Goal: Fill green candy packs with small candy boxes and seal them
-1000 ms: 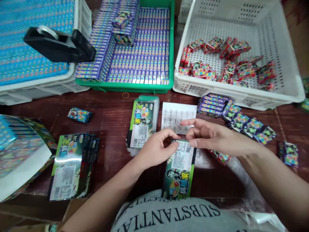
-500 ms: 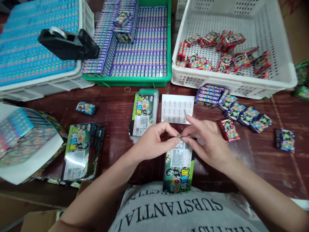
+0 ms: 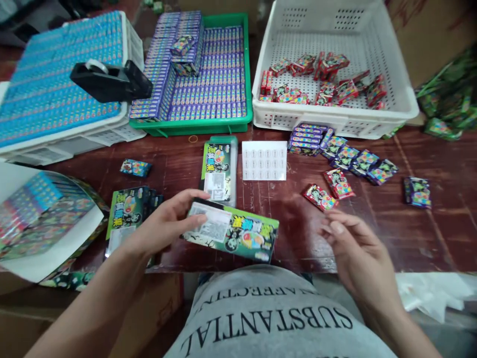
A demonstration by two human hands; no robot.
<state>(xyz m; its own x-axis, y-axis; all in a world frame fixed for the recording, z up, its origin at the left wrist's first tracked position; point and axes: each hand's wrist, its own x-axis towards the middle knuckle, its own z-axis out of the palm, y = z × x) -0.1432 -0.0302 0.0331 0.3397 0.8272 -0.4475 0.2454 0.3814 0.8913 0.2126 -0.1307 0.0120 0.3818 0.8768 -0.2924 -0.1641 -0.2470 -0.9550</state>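
My left hand [image 3: 169,221] grips one end of a black and green candy box [image 3: 244,233], thumb on the white label on top. The box lies tilted sideways above the table's front edge. My right hand [image 3: 357,248] is apart from the box, with thumb and fingertips drawn together; whatever is between them is too small to make out. Just beyond those fingertips lie two small red candy packs [image 3: 321,197]. A sheet of round clear stickers [image 3: 264,160] rests behind the box. Left of the sheet, a similar candy box [image 3: 216,171] lies in a clear tray.
Stacked candy boxes [image 3: 124,214] and an open carton [image 3: 80,238] stand at left. Behind are a tape dispenser [image 3: 110,84], a crate of blue packs [image 3: 63,74], a green crate [image 3: 204,128] and a white crate [image 3: 335,119]. Several purple packs [image 3: 345,156] lie at right.
Both hands have parted. The left has swung the candy box round sideways and to the left; the right has moved right, off the box, to beside the red packs.
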